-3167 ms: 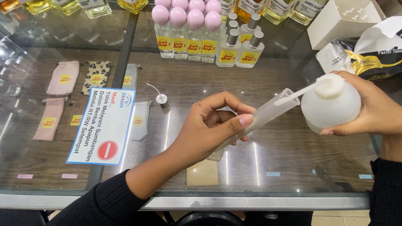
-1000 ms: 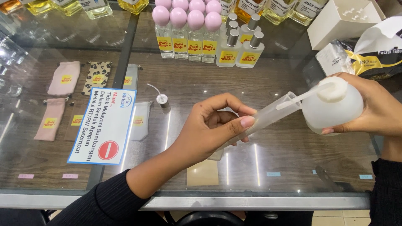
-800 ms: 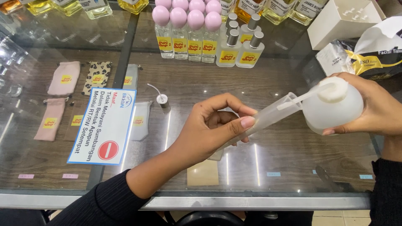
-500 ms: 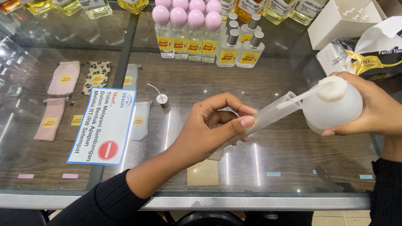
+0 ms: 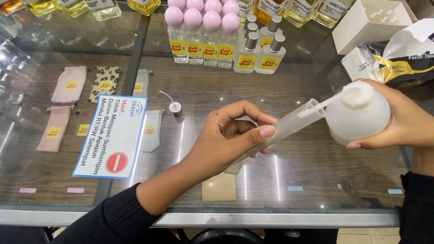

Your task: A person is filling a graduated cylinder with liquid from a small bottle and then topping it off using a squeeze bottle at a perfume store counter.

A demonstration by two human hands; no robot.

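White squeeze bottle (image 5: 357,115) tilted in right hand (image 5: 402,119); left hand (image 5: 230,140) steadies tube (image 5: 280,131).

A white, blue-edged sign (image 5: 111,135) with a red circle lies left of my hands; yellow labels (image 5: 195,49) front the pink-capped bottles; a black-and-white tissue pack (image 5: 407,54) sits far right.

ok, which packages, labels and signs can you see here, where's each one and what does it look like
Sign: flat on the glass counter, left of the left hand; white rectangle, blue border, red round symbol.
Yellow labels: on pink-capped bottles, top centre.
Yellow labels: on silver-capped bottles beside them.
White box: top right, open.
Tissue pack: far right, black and white with gold ribbon, behind the right hand.
Yellow tags: on pouches under the glass, left.
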